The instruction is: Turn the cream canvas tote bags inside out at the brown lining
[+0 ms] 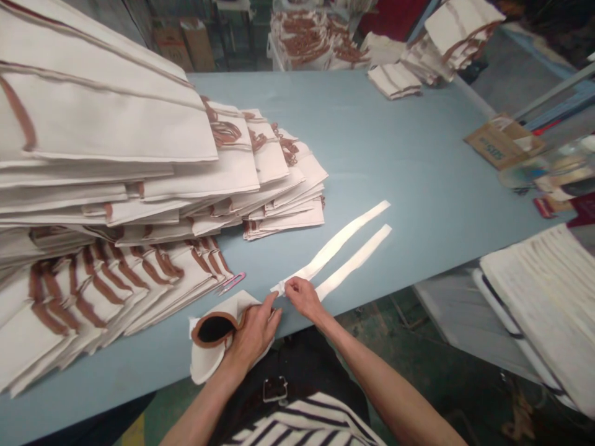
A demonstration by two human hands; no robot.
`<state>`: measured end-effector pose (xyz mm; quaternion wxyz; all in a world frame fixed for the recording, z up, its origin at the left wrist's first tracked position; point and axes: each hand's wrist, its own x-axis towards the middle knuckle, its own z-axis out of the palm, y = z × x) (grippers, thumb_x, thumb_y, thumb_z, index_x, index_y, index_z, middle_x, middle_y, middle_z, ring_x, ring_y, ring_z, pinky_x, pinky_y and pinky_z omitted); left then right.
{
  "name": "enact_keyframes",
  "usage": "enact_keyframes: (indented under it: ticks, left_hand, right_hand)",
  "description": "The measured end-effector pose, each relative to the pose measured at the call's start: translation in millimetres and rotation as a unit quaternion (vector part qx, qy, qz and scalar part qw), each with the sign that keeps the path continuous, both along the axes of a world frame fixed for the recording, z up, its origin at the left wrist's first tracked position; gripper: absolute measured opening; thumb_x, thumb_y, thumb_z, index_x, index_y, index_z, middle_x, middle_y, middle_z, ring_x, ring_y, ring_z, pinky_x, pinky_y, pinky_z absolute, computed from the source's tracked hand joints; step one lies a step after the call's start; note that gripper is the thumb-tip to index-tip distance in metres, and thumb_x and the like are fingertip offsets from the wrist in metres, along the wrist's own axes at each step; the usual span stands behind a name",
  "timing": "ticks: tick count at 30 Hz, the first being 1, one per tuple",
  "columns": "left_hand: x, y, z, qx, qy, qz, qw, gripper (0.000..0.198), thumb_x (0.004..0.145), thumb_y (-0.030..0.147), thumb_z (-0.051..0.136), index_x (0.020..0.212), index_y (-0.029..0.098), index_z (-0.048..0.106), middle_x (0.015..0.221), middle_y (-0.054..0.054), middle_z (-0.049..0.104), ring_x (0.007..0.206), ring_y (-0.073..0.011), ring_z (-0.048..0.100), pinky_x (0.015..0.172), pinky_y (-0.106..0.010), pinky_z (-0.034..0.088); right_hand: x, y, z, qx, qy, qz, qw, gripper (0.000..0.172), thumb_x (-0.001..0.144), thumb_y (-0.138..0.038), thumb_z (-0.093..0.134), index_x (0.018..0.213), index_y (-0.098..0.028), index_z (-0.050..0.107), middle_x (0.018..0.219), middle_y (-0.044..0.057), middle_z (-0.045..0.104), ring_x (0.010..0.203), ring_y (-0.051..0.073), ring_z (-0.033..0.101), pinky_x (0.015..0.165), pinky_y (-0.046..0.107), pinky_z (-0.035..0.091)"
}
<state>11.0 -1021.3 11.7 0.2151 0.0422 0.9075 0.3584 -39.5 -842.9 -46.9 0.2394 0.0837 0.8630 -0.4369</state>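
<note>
My left hand (255, 331) lies over a small cream fabric piece (204, 364) at the table's near edge. Its fingers are stretched out, with the index fingertip close to the end of a white strip. The fabric piece has a dark round opening edged in brown binding. In a pinch at the near end of the white strip (330, 248) is my right hand (302, 296). A second, shorter white strip (356, 263) runs beside it, its near end partly behind my right hand. Pink-handled thread snips (232, 282) lie left of my hands.
Tall stacks of cream fabric pieces (153, 130) with brown trim fill the left of the blue-grey table (395, 142). More folded pieces (395, 80) lie at the far right corner. A cardboard box (502, 142) sits along the right side. A fabric-laden rack (543, 297) stands nearby.
</note>
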Motion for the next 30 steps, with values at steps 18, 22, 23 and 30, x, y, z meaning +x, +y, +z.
enact_keyframes:
  ticks: [18, 22, 23, 30]
  left_hand:
    - [-21, 23, -11.8, -0.201, -0.045, -0.110, 0.972, 0.037, 0.104, 0.037, 0.062, 0.136, 0.018, 0.061, 0.117, -0.008, 0.071, 0.096, -0.0223, 0.072, 0.083, -0.042, 0.063]
    - [-23, 25, -11.5, -0.212, -0.041, -0.127, 0.968, 0.037, 0.105, 0.036, 0.062, 0.137, 0.018, 0.061, 0.115, -0.008, 0.072, 0.095, -0.0222, 0.073, 0.082, -0.042, 0.064]
    - [-24, 25, -11.6, -0.214, -0.040, -0.129, 0.967, 0.037, 0.105, 0.036, 0.062, 0.137, 0.017, 0.061, 0.115, -0.008, 0.072, 0.095, -0.0222, 0.073, 0.082, -0.042, 0.064]
    - [-24, 29, -12.7, -0.224, -0.039, -0.130, 0.965, 0.037, 0.105, 0.036, 0.062, 0.137, 0.017, 0.061, 0.112, -0.008, 0.073, 0.093, -0.0216, 0.073, 0.081, -0.041, 0.064]
  right_hand:
    - [-32, 91, 24.7, -0.213, 0.001, -0.314, 0.925, 0.029, 0.103, -0.037, 0.066, 0.123, -0.016, 0.066, 0.117, 0.008, 0.070, 0.095, 0.020, 0.071, 0.080, 0.038, 0.063]
    - [-59, 107, 32.1, -0.288, 0.020, -0.392, 0.874, 0.031, 0.103, -0.037, 0.066, 0.125, -0.016, 0.065, 0.119, 0.008, 0.069, 0.097, 0.021, 0.071, 0.081, 0.038, 0.063]
    - [-66, 111, 34.4, -0.307, 0.018, -0.402, 0.862, 0.031, 0.103, -0.037, 0.066, 0.125, -0.016, 0.065, 0.120, 0.009, 0.069, 0.098, 0.021, 0.071, 0.082, 0.039, 0.063]
    - [-108, 146, 43.3, -0.380, 0.002, -0.455, 0.805, 0.033, 0.103, -0.036, 0.066, 0.129, -0.016, 0.064, 0.125, 0.009, 0.068, 0.102, 0.023, 0.071, 0.086, 0.042, 0.062]
